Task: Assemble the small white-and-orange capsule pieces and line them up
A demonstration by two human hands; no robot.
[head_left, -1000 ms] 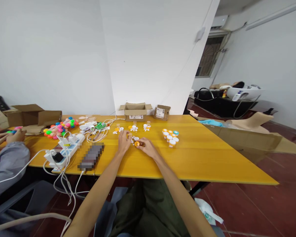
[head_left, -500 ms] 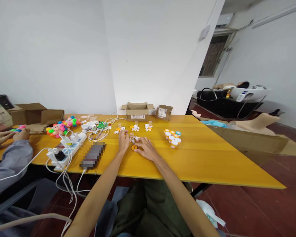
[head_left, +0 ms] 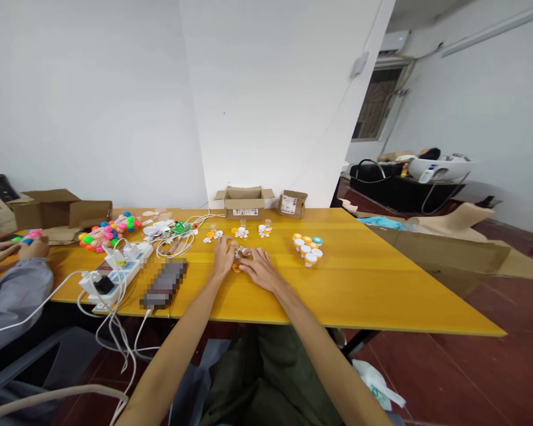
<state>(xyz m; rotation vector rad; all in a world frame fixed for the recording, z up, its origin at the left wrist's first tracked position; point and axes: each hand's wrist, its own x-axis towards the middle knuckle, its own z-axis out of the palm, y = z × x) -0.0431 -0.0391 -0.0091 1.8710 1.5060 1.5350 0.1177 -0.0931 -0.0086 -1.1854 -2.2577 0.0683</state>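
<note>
Both my hands rest on the yellow table [head_left: 359, 290], close together. My left hand [head_left: 224, 255] lies flat with its fingers stretched forward and holds nothing. My right hand [head_left: 258, 267] reaches left, fingers stretched out, its tips on a few small white pieces [head_left: 240, 252]. An orange cap [head_left: 236, 268] lies on the table between the two hands, by my right thumb. To the right stands a cluster of small orange bottles with white caps [head_left: 308, 247]. More small white and orange parts [head_left: 241, 231] lie farther back.
Two open cardboard boxes [head_left: 244, 202] [head_left: 292, 203] stand by the wall. Left of my hands lie a dark phone [head_left: 164, 284], a white power strip [head_left: 115, 270] with cables, and bright coloured balls [head_left: 109, 229]. A co-worker's hands [head_left: 9, 249] work at the far left.
My right hand set the orange cap down on the table and moved its fingers left onto the small white pieces. My left hand stayed almost still.
</note>
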